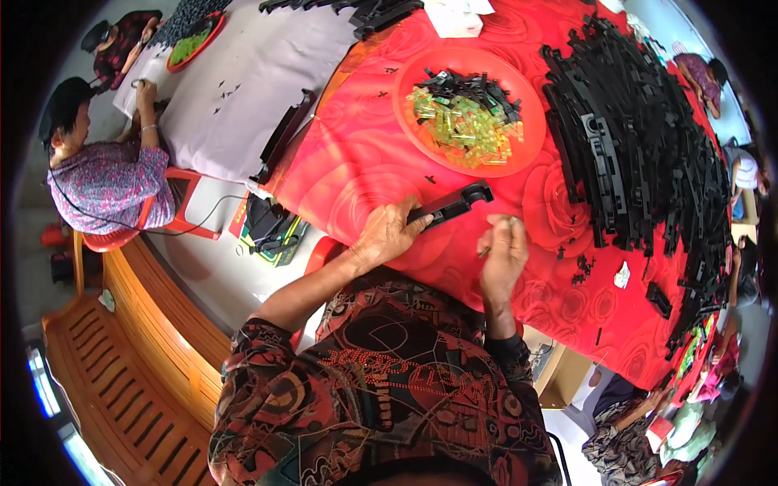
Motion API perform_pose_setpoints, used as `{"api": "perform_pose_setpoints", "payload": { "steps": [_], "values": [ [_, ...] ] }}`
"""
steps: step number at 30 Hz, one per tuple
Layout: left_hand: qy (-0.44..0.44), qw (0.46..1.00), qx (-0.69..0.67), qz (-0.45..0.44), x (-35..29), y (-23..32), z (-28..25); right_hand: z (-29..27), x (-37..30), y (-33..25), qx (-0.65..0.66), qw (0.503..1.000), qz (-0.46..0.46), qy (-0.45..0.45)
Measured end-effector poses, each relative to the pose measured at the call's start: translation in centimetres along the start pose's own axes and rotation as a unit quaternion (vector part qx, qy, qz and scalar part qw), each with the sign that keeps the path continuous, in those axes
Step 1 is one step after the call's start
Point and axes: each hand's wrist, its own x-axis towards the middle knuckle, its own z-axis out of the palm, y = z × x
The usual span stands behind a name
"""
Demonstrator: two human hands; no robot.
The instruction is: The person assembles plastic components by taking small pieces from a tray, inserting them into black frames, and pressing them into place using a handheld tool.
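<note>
My left hand (pixel 385 236) is wrapped round the near end of a long black plastic part (pixel 455 204), which points up and right above the red tablecloth (pixel 340 194). The part's far end has a rounded, ring-like shape. Just right of it, apart from it, is my right hand (pixel 504 257) with its fingers curled in a pinch. A small dark tip shows at those fingers, too little to name. Beyond both hands stands an orange-red bowl (pixel 403 121) holding yellow-green see-through pieces (pixel 462 130) and small black pieces (pixel 486 91).
A large heap of long black plastic parts (pixel 648 154) covers the table's right side. Tiny black pieces (pixel 582 269) and a white scrap (pixel 621 275) lie nearer me. At left, a seated person (pixel 113 178) works at a pale-covered table (pixel 251 57). A wooden bench (pixel 121 381) stands lower left.
</note>
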Motion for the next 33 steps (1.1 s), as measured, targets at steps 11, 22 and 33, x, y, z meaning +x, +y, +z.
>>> {"api": "perform_pose_setpoints", "payload": {
  "steps": [11,22,33],
  "values": [
    [-0.107,0.99,0.062,-0.06,-0.1,-1.4,-2.5,0.4,-0.7,0.4,-0.101,0.986,-0.08,-0.106],
    [-0.219,0.958,0.145,-0.112,2.2,-0.4,-3.9,-0.4,-0.5,-0.5,-0.263,0.946,0.041,-0.187],
    [-0.185,0.943,0.264,-0.083,2.1,-0.9,-2.9,2.8,0.7,-0.4,-0.083,0.978,0.03,-0.189]
  ]
}}
